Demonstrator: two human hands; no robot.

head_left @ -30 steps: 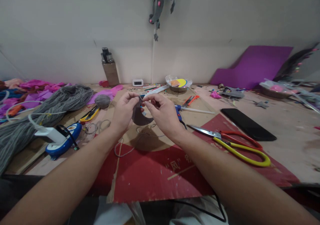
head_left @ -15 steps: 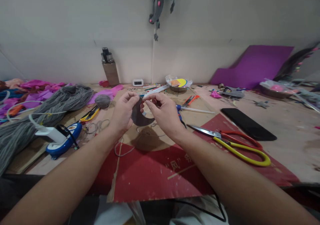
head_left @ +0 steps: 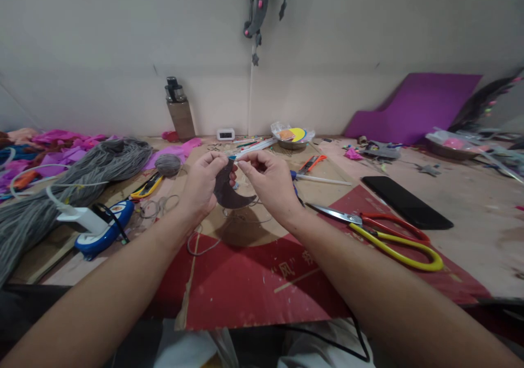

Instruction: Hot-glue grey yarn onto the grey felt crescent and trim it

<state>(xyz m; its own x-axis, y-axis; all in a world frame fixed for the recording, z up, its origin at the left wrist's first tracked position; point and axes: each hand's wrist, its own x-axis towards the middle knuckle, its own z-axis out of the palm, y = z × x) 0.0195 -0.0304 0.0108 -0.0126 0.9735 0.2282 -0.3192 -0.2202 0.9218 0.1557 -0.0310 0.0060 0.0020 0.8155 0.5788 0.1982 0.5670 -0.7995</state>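
A dark crescent-shaped piece (head_left: 230, 189) is pinched near its upper tip by my left hand (head_left: 204, 185). Its lower point reaches toward my right hand (head_left: 267, 182), whose thumb and forefinger are pressed together just right of the upper tip. What those right fingertips hold is too small to make out. Below both hands, thin grey string (head_left: 204, 252) lies in loops on the red and brown cardboard (head_left: 245, 289). A ball of grey yarn (head_left: 168, 165) rests beyond my left wrist.
Large scissors (head_left: 393, 239) with red and yellow handles lie on the right, beside a black phone (head_left: 405, 201). A blue power strip (head_left: 104, 239) and a grey yarn hank (head_left: 110, 166) are on the left. Behind stand a bowl (head_left: 291, 143) and a bottle (head_left: 180, 111).
The crescent has turned slightly, so its lower point now shows further right. My right fingers have drawn a little away from the upper tip; my left hand keeps its pinch.
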